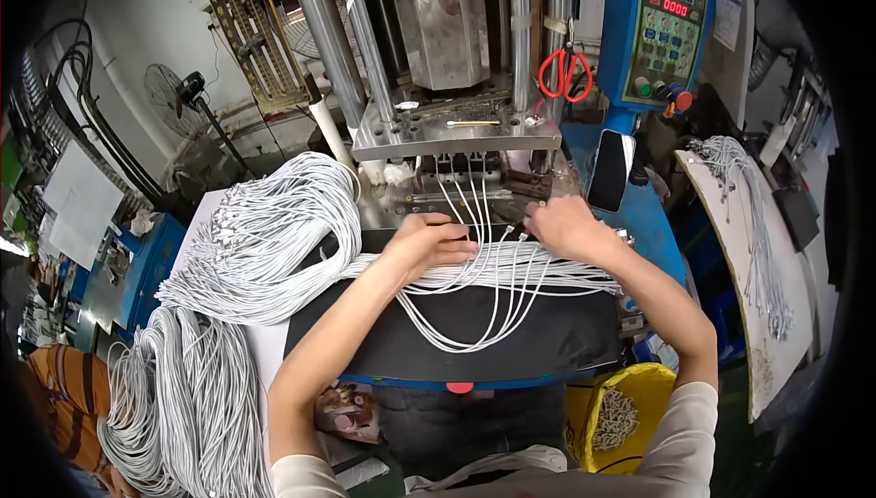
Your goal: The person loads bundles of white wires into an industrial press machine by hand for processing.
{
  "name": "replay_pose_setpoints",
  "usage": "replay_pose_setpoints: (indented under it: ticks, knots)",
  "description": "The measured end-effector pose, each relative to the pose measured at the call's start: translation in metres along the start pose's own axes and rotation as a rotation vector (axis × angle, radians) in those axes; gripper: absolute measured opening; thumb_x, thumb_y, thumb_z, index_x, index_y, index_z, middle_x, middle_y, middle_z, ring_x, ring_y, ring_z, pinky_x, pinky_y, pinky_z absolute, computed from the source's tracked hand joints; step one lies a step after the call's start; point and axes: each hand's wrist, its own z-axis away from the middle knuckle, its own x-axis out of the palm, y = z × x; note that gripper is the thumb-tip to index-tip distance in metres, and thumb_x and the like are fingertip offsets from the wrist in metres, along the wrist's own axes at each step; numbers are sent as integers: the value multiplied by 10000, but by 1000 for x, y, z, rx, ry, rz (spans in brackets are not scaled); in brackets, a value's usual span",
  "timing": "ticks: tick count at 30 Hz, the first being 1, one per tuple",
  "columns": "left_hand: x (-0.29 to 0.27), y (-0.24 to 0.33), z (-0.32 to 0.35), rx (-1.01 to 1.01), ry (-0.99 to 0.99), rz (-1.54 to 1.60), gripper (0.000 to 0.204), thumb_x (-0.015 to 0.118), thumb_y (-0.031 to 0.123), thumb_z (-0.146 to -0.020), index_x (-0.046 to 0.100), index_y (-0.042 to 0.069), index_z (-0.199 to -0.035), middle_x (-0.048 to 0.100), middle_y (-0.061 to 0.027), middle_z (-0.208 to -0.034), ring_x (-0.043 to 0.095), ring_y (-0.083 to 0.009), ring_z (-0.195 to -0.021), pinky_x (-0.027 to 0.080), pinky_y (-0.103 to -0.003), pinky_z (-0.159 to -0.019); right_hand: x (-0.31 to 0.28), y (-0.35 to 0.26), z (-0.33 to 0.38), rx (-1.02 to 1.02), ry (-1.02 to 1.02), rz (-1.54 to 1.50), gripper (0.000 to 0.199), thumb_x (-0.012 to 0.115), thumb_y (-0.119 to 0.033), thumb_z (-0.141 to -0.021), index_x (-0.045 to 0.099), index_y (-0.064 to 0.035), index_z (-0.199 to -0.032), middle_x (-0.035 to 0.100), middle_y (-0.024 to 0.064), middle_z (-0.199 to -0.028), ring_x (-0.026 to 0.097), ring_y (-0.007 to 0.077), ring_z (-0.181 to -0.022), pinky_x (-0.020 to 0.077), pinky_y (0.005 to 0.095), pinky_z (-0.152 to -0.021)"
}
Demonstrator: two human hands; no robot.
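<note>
A: How is the left hand [436,238] placed?

B: It is laid palm down on a bundle of white cables [511,270], with the fingers curled loosely over the strands. Whether any strand is actually pinched cannot be told.

A: And the right hand [561,227]?

B: It is set just beside the left, also on the cables, fingers bent down over their ends. A firm grasp cannot be confirmed there either.

A: Where are the cables found?

B: They are spread under both hands across a black mat [456,338], and several loops are hung toward the person, below the wrists. A few strands are run forward from the fingertips into the metal mould [456,188] of the press, just beyond the hands.

A: What is seen to the left of the left hand?

B: A large heap of looped white cables [265,242] is piled there, with more draped lower down.

A: And beyond the right hand?

B: Red-handled scissors [566,73] are hung on the machine, beside a blue control panel [666,28]. Below the right elbow a yellow bucket [630,411] of small parts is seen.
</note>
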Motion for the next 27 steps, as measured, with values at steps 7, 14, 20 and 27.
replay_pose_setpoints:
  ticks: [7,14,20,27]
  knots:
    - [-14,-27,-43,-121,-161,128,300,661,172,-1025,652,-91,-1170,706,-102,-956,696,-137,-657,534,-232,-470,7,3,-33,-138,232,-423,259,671,-214,-926,666,14,-1049,701,243,-868,690,441,-829,545,517,-725]
    - [-8,-35,-29,10,-104,-106,278,632,221,-1053,681,-48,-1100,710,-76,-952,650,-115,-568,472,-226,-422,184,106,-221,97,702,-291,282,600,-222,-954,654,-47,-1168,724,175,-1083,680,405,-1018,537,499,-838]
    - [-19,-29,-16,230,53,-169,319,675,271,-1031,707,-47,-1024,715,-58,-832,623,-103,-513,450,-217,-409,205,64,-269,304,1094,-1004,327,612,-307,-971,657,-76,-1199,726,100,-1012,679,314,-922,537,434,-795]
    - [-31,7,59,199,27,-133,309,720,266,-1001,730,-37,-948,757,-87,-845,616,-87,-485,454,-216,-410,152,33,-159,671,329,-1529,286,659,-286,-975,670,-80,-1175,685,63,-904,654,266,-782,531,404,-741]
